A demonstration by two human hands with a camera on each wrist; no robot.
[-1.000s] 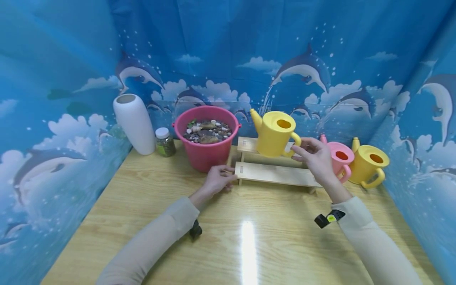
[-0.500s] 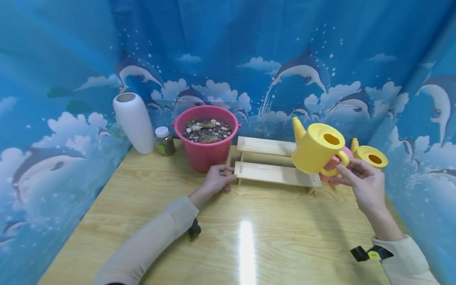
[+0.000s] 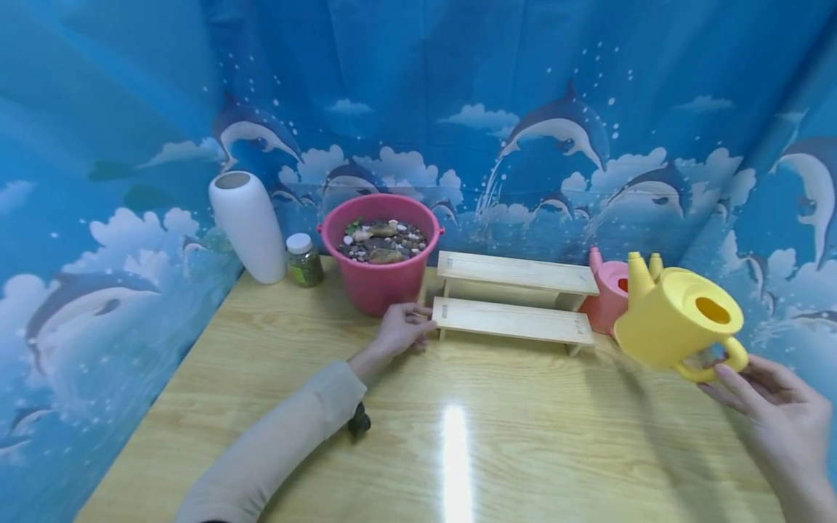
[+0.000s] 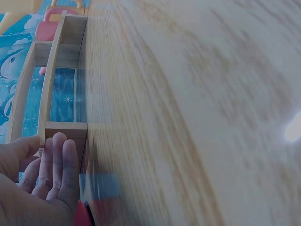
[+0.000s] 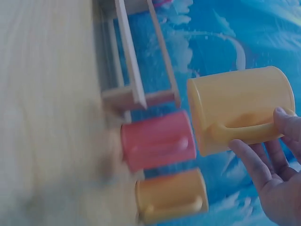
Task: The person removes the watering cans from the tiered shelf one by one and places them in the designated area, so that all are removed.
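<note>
My right hand (image 3: 781,418) pinches the handle of a yellow watering can (image 3: 676,319), which is in the air, tilted, at the right of the head view. In the right wrist view the thumb and fingers are at its handle. At the left end of a two-step wooden shelf (image 3: 513,321), my left hand (image 3: 395,334) grips the lower board; the left wrist view shows the thumb above the board (image 4: 51,89) and fingers below it. Beside the shelf's right end stands a pink watering can (image 3: 609,294). A second yellow watering can (image 5: 171,195) stands beside it, mostly hidden in the head view.
A pink bucket (image 3: 382,283) of stones and pebbles stands left of the shelf. Farther left are a white-capped jar (image 3: 304,261) and a tall white vase (image 3: 248,225). A dolphin-print curtain (image 3: 405,94) surrounds the wooden table (image 3: 294,327).
My right hand has carried the yellow watering can from above the upper shelf board to the right and toward me, past the pink can. The left hand has stayed at the shelf.
</note>
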